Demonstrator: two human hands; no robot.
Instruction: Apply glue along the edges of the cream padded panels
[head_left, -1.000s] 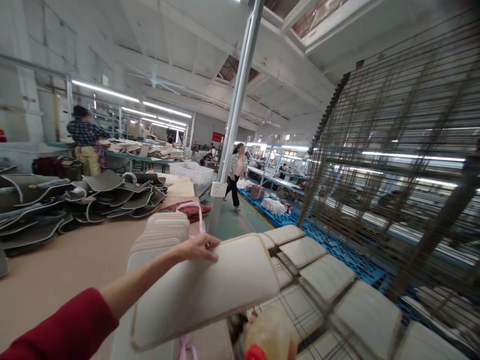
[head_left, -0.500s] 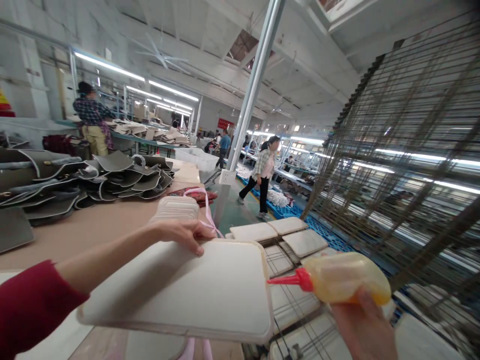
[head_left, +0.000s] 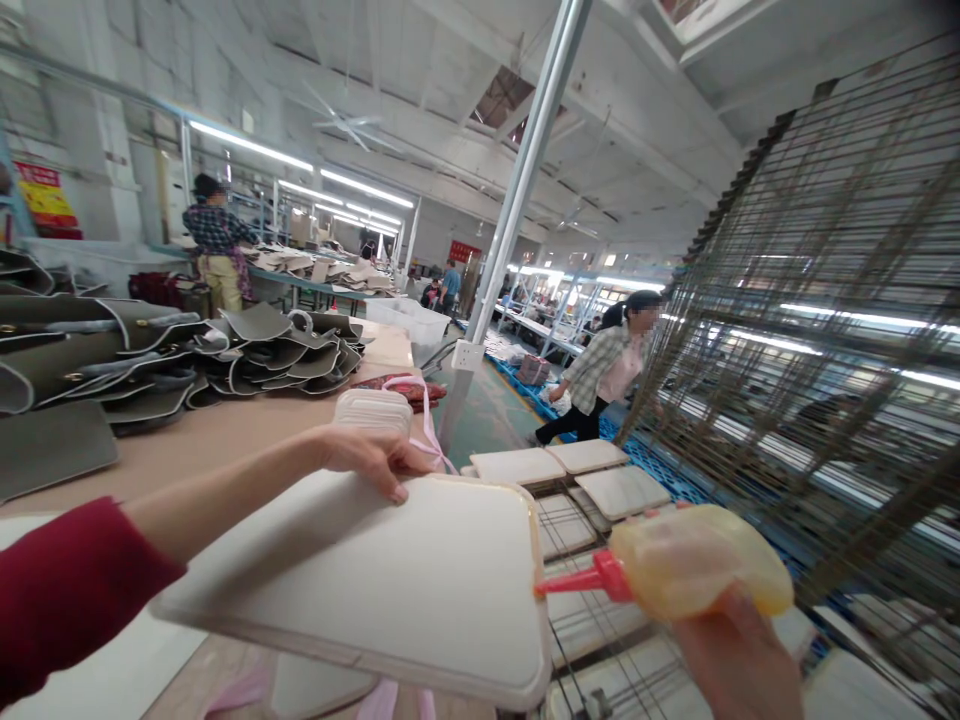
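Observation:
My left hand (head_left: 371, 462) grips the far edge of a flat white panel (head_left: 360, 570) with rounded corners, thumb on top and fingers hidden beyond the edge. A yellowish line of glue runs along the panel's right and far rim. In my right hand (head_left: 739, 640) is a squeeze bottle (head_left: 697, 560) of yellow liquid, lying on its side. Its red nozzle (head_left: 577, 580) points left, the tip at the panel's right edge. Behind my left hand stands a stack of similar pale panels (head_left: 375, 408) on the table.
Right of the panel, several pale panels (head_left: 517, 465) lie on a wire rack (head_left: 566, 520). Tall wire shelves (head_left: 810, 250) rise at the right. Olive-grey bag pieces (head_left: 277, 355) are heaped on the tan table (head_left: 180, 465). A metal post (head_left: 517, 190) stands ahead; a person (head_left: 600, 365) walks beyond the rack.
The red nozzle tip has moved a little nearer me along the panel's right edge. The walking person has come closer and further right. My view has shifted slightly left.

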